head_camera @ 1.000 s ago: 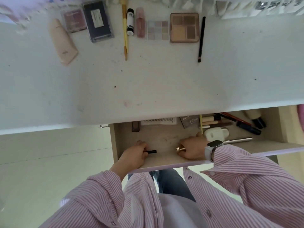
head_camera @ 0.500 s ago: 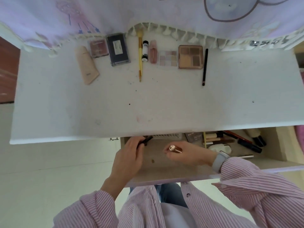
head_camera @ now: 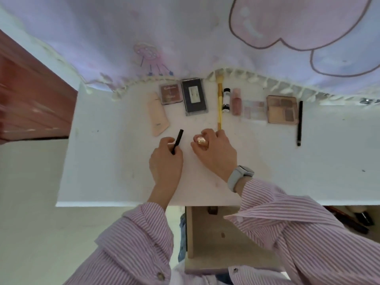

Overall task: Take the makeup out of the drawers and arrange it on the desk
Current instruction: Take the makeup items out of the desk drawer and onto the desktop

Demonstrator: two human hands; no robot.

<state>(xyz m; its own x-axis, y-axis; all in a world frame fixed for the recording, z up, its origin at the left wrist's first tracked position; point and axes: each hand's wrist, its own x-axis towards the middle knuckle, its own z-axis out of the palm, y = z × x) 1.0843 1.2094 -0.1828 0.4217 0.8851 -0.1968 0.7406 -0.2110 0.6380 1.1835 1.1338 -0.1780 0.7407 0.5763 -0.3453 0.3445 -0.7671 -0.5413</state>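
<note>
My left hand point(head_camera: 166, 161) pinches a black pencil point(head_camera: 177, 141), right hand point(head_camera: 213, 153) grips a gold-capped item point(head_camera: 202, 140), both over the bench point(head_camera: 102, 161); nine pieces lie beyond my fingers, more remain in the drawer point(head_camera: 209, 243) behind my wrists.

White tabletop point(head_camera: 115, 161), pink-and-white striped sleeves point(head_camera: 298, 233), slim black stick point(head_camera: 178, 140), shiny, perhaps rose-gold cap point(head_camera: 202, 140), pale lilac cloth point(head_camera: 164, 38)

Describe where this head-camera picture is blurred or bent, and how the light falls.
Head view: the red-brown panel at left is motion-smeared; the desk edges bow from the wide-angle lens; light is soft and even, with faint shadows; the gold-capped item glints slightly.
</note>
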